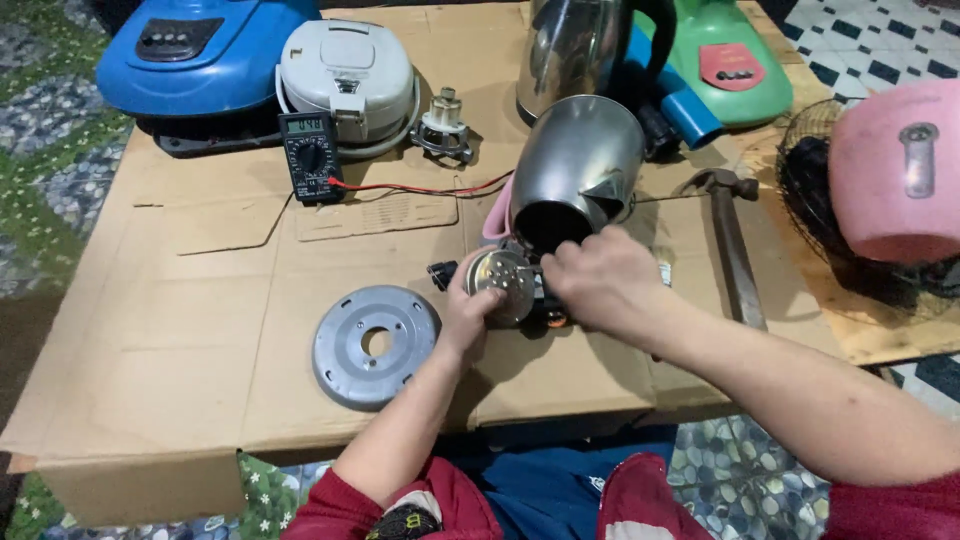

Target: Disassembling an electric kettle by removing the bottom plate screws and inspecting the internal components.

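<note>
A steel kettle body point(578, 165) lies tilted on the cardboard, its open base facing me. My left hand point(468, 312) grips a round metal heating plate point(503, 283) just below that opening. My right hand point(598, 278) is closed over the plate's right side and the small black parts beneath it; what its fingers pinch is hidden. A grey round base plate point(374, 345) with a centre hole lies flat to the left of my left hand.
A black multimeter point(311, 155) with red and black leads sits behind, beside a white rice cooker point(347, 80) and a small metal fitting point(443, 125). A second steel kettle point(580, 50), blue and green appliances, a hammer point(728, 230) and a pink fan point(880, 185) ring the cardboard point(200, 300).
</note>
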